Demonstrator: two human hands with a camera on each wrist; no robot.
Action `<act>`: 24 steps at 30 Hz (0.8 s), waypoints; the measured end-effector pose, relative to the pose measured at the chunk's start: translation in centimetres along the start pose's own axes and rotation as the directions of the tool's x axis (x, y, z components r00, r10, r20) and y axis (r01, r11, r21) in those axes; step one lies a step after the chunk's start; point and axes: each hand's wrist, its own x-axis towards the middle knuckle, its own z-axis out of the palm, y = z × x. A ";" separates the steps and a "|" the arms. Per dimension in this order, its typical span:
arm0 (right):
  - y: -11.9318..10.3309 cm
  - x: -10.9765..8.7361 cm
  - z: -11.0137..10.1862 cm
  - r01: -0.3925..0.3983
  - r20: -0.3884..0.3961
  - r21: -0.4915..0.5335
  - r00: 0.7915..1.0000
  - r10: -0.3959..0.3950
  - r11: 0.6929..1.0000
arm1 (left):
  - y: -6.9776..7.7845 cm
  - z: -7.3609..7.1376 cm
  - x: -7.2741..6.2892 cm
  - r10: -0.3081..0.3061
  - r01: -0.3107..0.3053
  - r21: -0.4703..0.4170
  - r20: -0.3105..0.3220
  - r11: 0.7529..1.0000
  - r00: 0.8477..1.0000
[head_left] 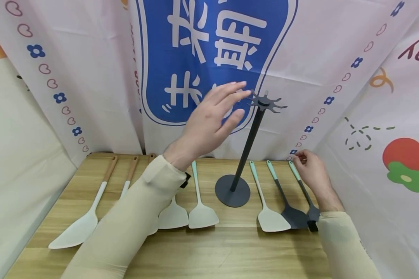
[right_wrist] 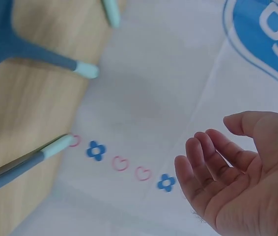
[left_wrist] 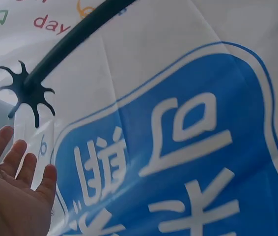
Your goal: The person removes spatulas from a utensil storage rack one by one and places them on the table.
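A dark utensil stand (head_left: 248, 149) rises from a round base, with a ring of curved hooks at its top. Beside those hooks my left hand (head_left: 209, 122) is raised, fingers extended and holding nothing. My right hand (head_left: 312, 170) hovers by the mint handle end of the rightmost dark spatula (head_left: 303, 190). Its fingers are loosely bent, with nothing between them in the right wrist view. Left of that spatula lie another dark spatula (head_left: 294, 217) and a white spatula (head_left: 272, 219), both with mint handle ends.
Left of the stand lies a white spatula (head_left: 202, 216) with a mint handle. Several white utensils with brown handles lie farther left, including a broad turner (head_left: 77, 228); my left sleeve partly covers some. The wooden table (head_left: 227, 252) meets a printed cloth backdrop (head_left: 300, 50) behind.
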 end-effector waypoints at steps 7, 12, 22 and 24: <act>-2.6 -1.3 -0.6 0.051 -0.037 -0.008 0.998 -0.052 0.999 | -2.2 -1.7 -3.3 -0.059 0.059 0.037 -0.002 0.998 0.998; -3.9 -2.3 -0.6 0.054 -0.079 -0.052 0.995 -0.058 0.997 | -3.4 -2.6 -5.6 -0.124 0.117 0.098 0.060 0.988 0.991; -5.3 -2.7 -0.9 0.105 -0.064 -0.184 0.991 -0.118 0.977 | -6.1 -4.0 -10.5 -0.284 0.248 0.225 0.141 0.942 0.949; -5.4 -2.8 -0.9 0.113 -0.055 -0.207 0.990 -0.127 0.972 | -6.6 -4.3 -11.6 -0.312 0.268 0.250 0.156 0.930 0.937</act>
